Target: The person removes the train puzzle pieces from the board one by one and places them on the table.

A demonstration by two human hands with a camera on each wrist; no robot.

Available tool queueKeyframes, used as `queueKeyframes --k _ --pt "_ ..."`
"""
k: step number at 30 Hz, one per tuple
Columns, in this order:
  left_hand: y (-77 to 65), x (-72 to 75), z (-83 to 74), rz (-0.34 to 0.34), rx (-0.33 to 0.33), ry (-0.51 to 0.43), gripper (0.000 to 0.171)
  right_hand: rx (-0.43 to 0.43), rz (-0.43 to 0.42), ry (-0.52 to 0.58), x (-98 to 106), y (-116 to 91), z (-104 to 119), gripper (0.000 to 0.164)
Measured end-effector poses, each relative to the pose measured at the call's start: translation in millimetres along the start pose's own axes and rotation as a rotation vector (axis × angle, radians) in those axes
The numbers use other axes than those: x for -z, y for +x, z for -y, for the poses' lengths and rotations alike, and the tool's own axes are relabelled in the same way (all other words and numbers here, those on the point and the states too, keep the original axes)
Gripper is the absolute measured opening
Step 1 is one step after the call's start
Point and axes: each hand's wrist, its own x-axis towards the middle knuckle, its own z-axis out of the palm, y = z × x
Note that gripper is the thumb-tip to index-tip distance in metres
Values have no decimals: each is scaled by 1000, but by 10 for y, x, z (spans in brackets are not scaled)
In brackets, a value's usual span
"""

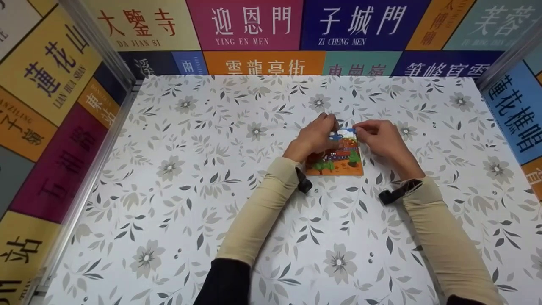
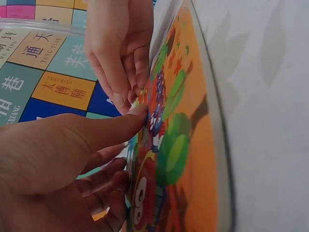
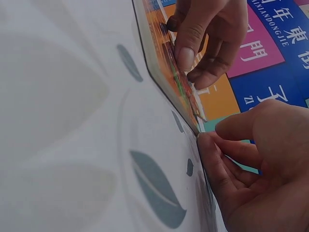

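A small square jigsaw puzzle [image 1: 341, 167] with a cartoon train, green bushes and orange ground lies flat on the table. My left hand [image 1: 314, 137] rests over its upper left part, thumb stretched across the picture. In the left wrist view, the other fingers of this left hand [image 2: 63, 159] bend loosely beside the puzzle's surface. At the top right corner, the thumb and forefinger of my right hand [image 1: 383, 137] pinch the puzzle's edge. The right wrist view has these right fingertips [image 3: 206, 144] together at the corner; whether a loose piece is between them is hidden.
A white tablecloth [image 1: 169, 203] with grey flowers and leaves covers the table. Colourful panels [image 1: 254, 25] with Chinese lettering stand along the back and both sides. Each wrist carries a small black camera, the left camera [image 1: 304, 183] close to the puzzle's front edge.
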Motion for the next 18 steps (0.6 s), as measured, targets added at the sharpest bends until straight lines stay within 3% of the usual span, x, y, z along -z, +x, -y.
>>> queueKeyframes --k 7,18 --pt "-12 -85 62 -94 -39 -96 50 -20 3 21 -3 8 -12 36" --pt "3 -125 125 -139 -93 -172 38 -28 19 11 -2 14 -8 36"
